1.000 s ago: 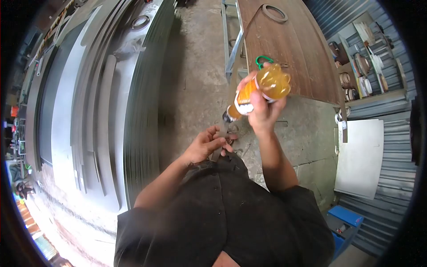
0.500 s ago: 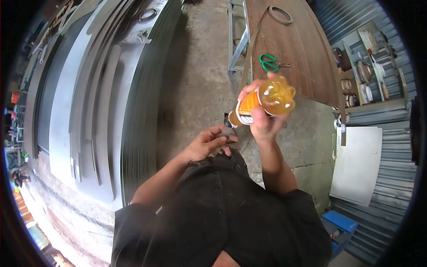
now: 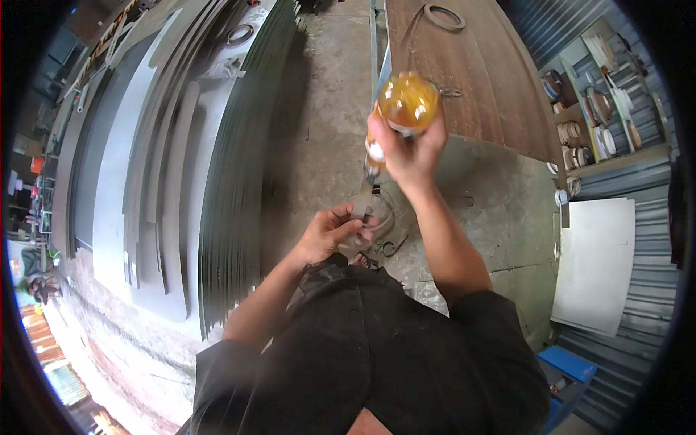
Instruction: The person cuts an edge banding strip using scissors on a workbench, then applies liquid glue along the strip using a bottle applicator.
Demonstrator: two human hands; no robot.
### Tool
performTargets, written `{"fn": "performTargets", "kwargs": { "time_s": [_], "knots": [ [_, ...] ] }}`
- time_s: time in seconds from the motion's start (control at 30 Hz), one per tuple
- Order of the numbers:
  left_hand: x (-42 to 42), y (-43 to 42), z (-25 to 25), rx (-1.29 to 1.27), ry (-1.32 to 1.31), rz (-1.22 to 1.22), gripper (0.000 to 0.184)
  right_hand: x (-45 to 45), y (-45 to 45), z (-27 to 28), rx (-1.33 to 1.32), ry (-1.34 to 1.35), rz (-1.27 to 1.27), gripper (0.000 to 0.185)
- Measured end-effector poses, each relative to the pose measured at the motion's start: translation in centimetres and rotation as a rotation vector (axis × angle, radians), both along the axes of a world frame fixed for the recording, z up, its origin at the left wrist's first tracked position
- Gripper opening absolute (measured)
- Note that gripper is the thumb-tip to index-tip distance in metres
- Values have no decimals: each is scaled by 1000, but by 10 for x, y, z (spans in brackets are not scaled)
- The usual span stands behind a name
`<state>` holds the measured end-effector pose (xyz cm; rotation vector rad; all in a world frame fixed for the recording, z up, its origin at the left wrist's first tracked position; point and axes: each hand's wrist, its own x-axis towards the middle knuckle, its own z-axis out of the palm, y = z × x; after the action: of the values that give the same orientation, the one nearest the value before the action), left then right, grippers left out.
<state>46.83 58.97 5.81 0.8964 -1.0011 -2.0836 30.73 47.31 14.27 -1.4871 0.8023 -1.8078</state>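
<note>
An upturned plastic bottle (image 3: pixel 409 104) of yellow-orange liquid is wrapped in the fingers of my right hand (image 3: pixel 413 156), its base toward the camera and its dark neck end pointing down. Below and to the left, my left hand (image 3: pixel 328 233) pinches a thin grey-brown strip (image 3: pixel 367 197) between thumb and fingers. The strip runs up past the bottle's neck. Whether neck and strip touch, I cannot tell. Behind the bottle, scissors (image 3: pixel 450 92) lie on the brown table, their handles hidden.
Stacked sheets and long strips (image 3: pixel 235 174) fill the left side. A brown table (image 3: pixel 493 87) with a coiled band (image 3: pixel 444 17) stands at the upper right. Shelves with rolls (image 3: pixel 598 138), a white panel (image 3: pixel 594 264) and a blue box (image 3: pixel 569 362) are at the right.
My right hand has moved the bottle up and to the left, away from my left hand. The bottle now covers the scissors' green handles. My left hand keeps its hold on the strip.
</note>
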Motion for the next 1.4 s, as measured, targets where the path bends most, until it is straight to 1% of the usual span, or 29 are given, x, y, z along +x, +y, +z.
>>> {"fn": "performTargets", "kwargs": {
  "time_s": [0.1, 0.17, 0.27, 0.33, 0.4, 0.43, 0.47, 0.5, 0.53, 0.57, 0.6, 0.7, 0.73, 0.83, 0.87, 0.9, 0.97, 1.0, 1.1, 1.13, 1.2, 1.23, 1.27, 1.3, 1.37, 1.4],
  "knots": [
    [-17, 14, 15, -199, -20, 53, 43, -26, -17, -9, 5, 17, -60, 56],
    [-24, 17, 6, -209, 2, 66, 44, -32, 3, 4, -59, -36, 49, 58],
    [-29, 28, -3, -142, 15, 45, 43, -37, 45, 13, -83, -92, 191, 63],
    [-29, 30, -1, -75, -16, 5, 43, -35, 58, 12, -84, -145, 254, 66],
    [-28, 33, 10, 11, -77, -45, 42, -36, 52, 6, -112, -41, 165, 65],
    [-29, 37, 12, 14, -56, -11, 42, -36, 44, 1, -128, 11, 116, 65],
    [-31, 40, 15, 13, -35, 21, 41, -34, 35, -3, -29, -81, 129, 68],
    [-32, 43, 17, 10, -14, 49, 41, -36, 34, -4, -22, -93, 136, 67],
    [-31, 45, 16, -45, -3, 40, 41, -37, 34, -2, -19, -105, 142, 67],
    [-31, 50, 13, -103, 7, 32, 42, -34, 38, 10, -18, -117, 149, 66],
    [-29, 51, 11, -158, 20, 23, 42, -30, 56, 20, 31, -210, 186, 67],
    [-23, 56, 12, -62, -10, -20, 54, -24, 83, 20, -145, -158, 287, 69],
    [-21, 58, 10, -58, -13, -23, 56, -22, 89, 20, -146, -160, 304, 70],
    [-14, 63, 7, -34, -23, -50, 59, -13, 92, 34, -4, -191, 202, 68],
    [-10, 63, 8, -13, -24, -66, 59, -8, 88, 36, 0, -225, 208, 61],
    [-5, 64, 8, 11, -25, -81, 58, -7, 79, 30, -38, -160, 142, 60],
    [2, 65, 5, -72, 25, -111, 54, -5, 67, 22, -120, -27, 13, 56],
    [6, 64, 4, -115, 51, -124, 51, -6, 78, 16, -91, -67, 38, 54],
    [16, 64, 15, -170, -7, -144, 46, 17, 124, 21, -96, -138, 136, 55],
    [17, 67, 19, -144, 0, -119, 45, 24, 134, 28, -75, -189, 177, 54],
    [21, 76, 26, -88, 8, -70, 42, 32, 132, 28, -41, -201, 141, 54],
    [23, 79, 24, -89, 30, -56, 38, 35, 127, 29, -26, -209, 122, 54],
    [25, 82, 20, -95, 53, -42, 33, 31, 117, 21, -56, -124, 66, 52],
    [27, 84, 18, -100, 75, -29, 29, 26, 109, 15, -86, -93, 24, 52],
    [32, 87, 16, -109, 78, -40, 27, 25, 101, 17, -145, -28, -54, 52],
    [34, 89, 15, -112, 79, -41, 27, 26, 112, 15, -124, -78, 0, 58]
  ]
}}
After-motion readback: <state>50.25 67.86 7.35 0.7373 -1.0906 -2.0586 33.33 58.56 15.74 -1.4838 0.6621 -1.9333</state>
